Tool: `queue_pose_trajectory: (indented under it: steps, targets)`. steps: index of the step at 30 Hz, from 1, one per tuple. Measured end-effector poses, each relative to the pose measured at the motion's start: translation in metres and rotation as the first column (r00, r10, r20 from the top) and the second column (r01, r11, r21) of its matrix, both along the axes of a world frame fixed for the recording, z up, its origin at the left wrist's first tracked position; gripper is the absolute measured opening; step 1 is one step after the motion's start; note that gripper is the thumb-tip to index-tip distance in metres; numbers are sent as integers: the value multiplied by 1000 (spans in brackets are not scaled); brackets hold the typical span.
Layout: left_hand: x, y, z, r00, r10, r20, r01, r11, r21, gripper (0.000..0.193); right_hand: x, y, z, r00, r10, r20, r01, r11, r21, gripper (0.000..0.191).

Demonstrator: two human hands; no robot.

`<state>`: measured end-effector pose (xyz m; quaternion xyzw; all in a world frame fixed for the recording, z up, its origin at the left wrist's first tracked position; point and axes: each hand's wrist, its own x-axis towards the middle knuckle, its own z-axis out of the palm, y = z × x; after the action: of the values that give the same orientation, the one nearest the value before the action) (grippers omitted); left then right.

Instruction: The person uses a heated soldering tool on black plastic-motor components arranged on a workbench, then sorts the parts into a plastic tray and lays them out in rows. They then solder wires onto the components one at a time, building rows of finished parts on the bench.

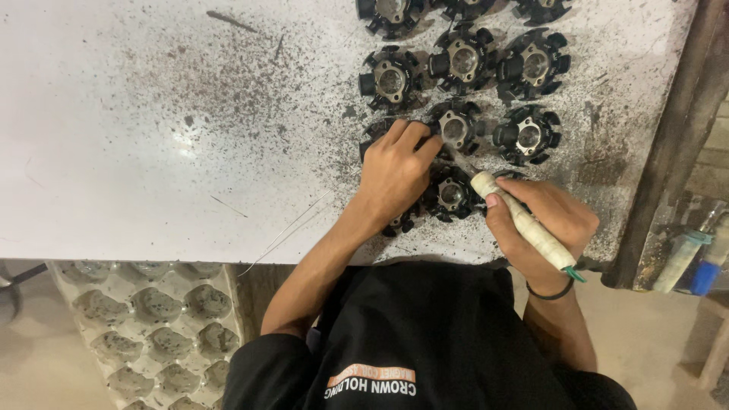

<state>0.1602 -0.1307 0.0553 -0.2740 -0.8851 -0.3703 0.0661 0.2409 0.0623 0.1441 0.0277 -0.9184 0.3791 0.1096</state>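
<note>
**Two hands at a set of black round parts**

The right hand (548, 222) is closed around a tool with a pale wrapped handle (524, 222), and a thumb presses on the upper end of the handle. The thin tip of the tool points up and left, toward the round part (456, 127) in the middle of the third row. The left hand (395, 171) lies flat over another black part (377, 130) – the fingers are bent over it and press it down, so most of this part is hidden.

On the white, dirty table (152, 114) I count about eleven of these black parts with a metal centre: three at the upper edge, cut by the frame, three in the next row, three in the row under the fingertips, and two partly covered near the hands.

A black band (550, 292) sits on the right wrist. Under the table edge, at the left, stands one grey moulded tray with round hollows (152, 326).
</note>
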Motion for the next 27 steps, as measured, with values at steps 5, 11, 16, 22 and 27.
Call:
queue_pose_trajectory:
  steps: [5, 11, 16, 22, 27]
  targets:
    - [2, -4, 7, 1000, 9, 2, -9, 998, 57, 35, 3, 4, -1, 999, -11, 44, 16, 995, -102, 20]
    - [17, -24, 16, 998, 62, 5, -62, 995, 74, 21, 40, 40, -31, 983, -146, 112, 181, 881, -437, 16]
    - [44, -27, 17, 997, -81, 16, 80, 995, 60, 30, 75, 42, -65, 987, -148, -69, 104, 893, -438, 18]
    - [53, -24, 13, 999, -9, 43, 8, 999, 31, 40, 112, 29, -64, 988, -152, -25, 138, 946, -294, 25]
    - [57, -25, 10, 998, -49, 25, 49, 999, 13, 33, 112, 25, -59, 990, -141, -17, 128, 941, -313, 26]
